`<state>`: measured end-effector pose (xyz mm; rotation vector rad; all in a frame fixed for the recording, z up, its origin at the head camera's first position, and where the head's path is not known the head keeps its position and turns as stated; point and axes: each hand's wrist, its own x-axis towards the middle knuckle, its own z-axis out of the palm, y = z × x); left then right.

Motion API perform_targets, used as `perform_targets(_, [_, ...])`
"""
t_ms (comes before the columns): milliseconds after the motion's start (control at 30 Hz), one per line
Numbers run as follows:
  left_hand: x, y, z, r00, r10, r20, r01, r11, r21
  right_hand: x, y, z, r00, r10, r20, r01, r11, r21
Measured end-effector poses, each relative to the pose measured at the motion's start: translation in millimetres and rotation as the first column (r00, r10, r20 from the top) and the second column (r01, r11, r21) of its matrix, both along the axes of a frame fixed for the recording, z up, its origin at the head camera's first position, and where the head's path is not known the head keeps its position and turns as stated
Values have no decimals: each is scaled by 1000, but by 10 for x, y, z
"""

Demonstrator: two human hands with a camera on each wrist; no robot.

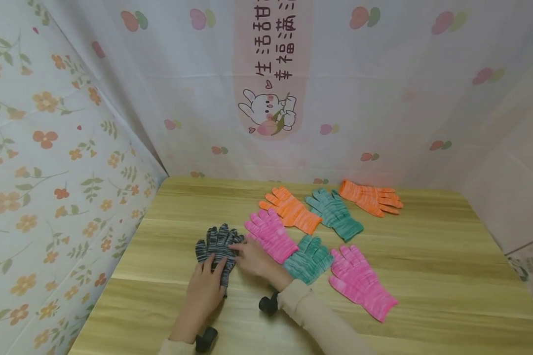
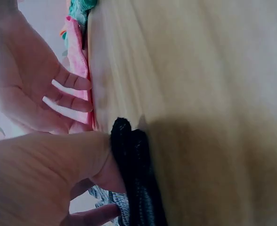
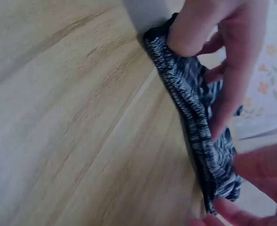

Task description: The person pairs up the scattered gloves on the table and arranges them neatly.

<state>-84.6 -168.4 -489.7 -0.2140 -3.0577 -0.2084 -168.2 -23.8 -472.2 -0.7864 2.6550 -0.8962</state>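
Black-and-grey knitted gloves (image 1: 219, 244) lie flat on the table at left centre; two layers show along the edge in the right wrist view. My left hand (image 1: 208, 283) rests on their lower part, fingers spread over the knit and thumb by the cuff (image 3: 157, 33). From the right, my right hand (image 1: 254, 257) pinches the side edge of the gloves near their fingers. In the left wrist view its other fingers (image 2: 75, 102) stretch out straight. Part of the gloves is hidden under both hands.
Right of the hands lie pink gloves (image 1: 271, 235) (image 1: 361, 281), green gloves (image 1: 308, 261) (image 1: 335, 214) and orange gloves (image 1: 290, 209) (image 1: 370, 197), some overlapping. Patterned cloths (image 1: 195, 88) hang behind and left of the wooden table (image 1: 439, 276).
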Motion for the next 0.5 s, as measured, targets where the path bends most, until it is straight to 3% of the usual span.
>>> perform_targets(167, [-46,6,44,997,13,80,-13,1000,0,-70,-54,-30,998,-31,-48,33,998,56])
perform_targets(300, [-68,9,78,991,27,132,-29,1000,11,-139,-81,-23,997,23,-76,-16,996,91])
perform_targets(500, [-97,22,76,987,35,157,-35,999,-5,-234,-123,-16,999,31,-21,-30,999,35])
